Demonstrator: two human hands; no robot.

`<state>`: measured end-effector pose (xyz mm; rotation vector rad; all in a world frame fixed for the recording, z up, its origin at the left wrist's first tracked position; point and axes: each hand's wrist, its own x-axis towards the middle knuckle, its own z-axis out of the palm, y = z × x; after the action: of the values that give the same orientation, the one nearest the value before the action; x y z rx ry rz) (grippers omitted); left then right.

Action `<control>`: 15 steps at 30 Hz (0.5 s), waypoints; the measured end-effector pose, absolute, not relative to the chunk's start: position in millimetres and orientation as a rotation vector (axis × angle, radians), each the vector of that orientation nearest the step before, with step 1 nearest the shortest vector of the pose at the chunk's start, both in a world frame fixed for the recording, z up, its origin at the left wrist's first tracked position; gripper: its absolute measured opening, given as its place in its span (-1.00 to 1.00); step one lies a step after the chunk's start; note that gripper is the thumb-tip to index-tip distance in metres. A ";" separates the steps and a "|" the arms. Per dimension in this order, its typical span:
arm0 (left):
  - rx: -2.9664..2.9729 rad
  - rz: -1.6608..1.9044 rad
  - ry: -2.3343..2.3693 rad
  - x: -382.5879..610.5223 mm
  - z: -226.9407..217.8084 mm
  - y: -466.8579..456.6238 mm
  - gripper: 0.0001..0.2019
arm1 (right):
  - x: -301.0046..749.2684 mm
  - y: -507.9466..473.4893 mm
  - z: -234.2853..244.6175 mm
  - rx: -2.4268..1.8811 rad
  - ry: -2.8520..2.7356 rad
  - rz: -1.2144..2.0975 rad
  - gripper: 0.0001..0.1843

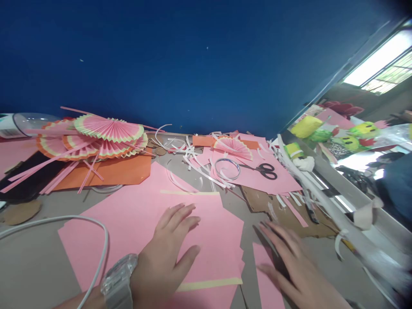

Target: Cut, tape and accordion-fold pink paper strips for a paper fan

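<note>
My left hand (170,249), with a clear watch (119,274) at the wrist, is over a large sheet of pink paper (122,214), fingers spread and holding nothing. Pale yellow strips (210,283) run along the near and far sides of a pink piece lying on that sheet. To the right, my right hand (292,262) is slightly blurred, its fingers apart above a narrow pink paper strip (265,274). Whether either palm touches the paper I cannot tell. Beyond the hands, black-handled scissors (266,170) and a roll of tape (228,168) rest on more pink paper.
Pleated pink paper fans (109,128) are piled at the back left on orange paper (128,171). A white cable (104,244) loops over the left side. White paper scraps (196,159) and brown cardboard (257,199) lie farther back. A blue partition (180,64) closes off the rear.
</note>
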<state>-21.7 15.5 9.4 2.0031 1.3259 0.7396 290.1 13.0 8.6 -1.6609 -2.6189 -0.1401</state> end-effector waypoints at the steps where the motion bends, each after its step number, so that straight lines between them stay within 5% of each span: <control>1: 1.966 0.774 1.312 -21.7 9.8 16.0 -0.70 | 291.5 17.8 8.2 -1.697 -2.550 -0.203 -0.39; 6: 1.531 0.931 1.226 -24.1 18.2 18.8 -0.67 | 260.4 31.6 23.1 -1.631 -2.485 -0.311 -0.52; 12: 1.288 1.035 1.145 -28.9 30.5 23.4 -0.62 | 201.4 8.4 22.1 -0.659 -3.026 -0.075 -0.36; 15: 1.230 1.054 1.120 -28.3 29.2 25.1 -0.60 | 213.9 13.0 15.3 -1.277 -2.901 -0.163 -0.36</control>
<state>-28.3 25.1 29.2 1.2304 1.1203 1.0541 213.9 13.0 15.3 -1.2775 -2.9006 -0.1633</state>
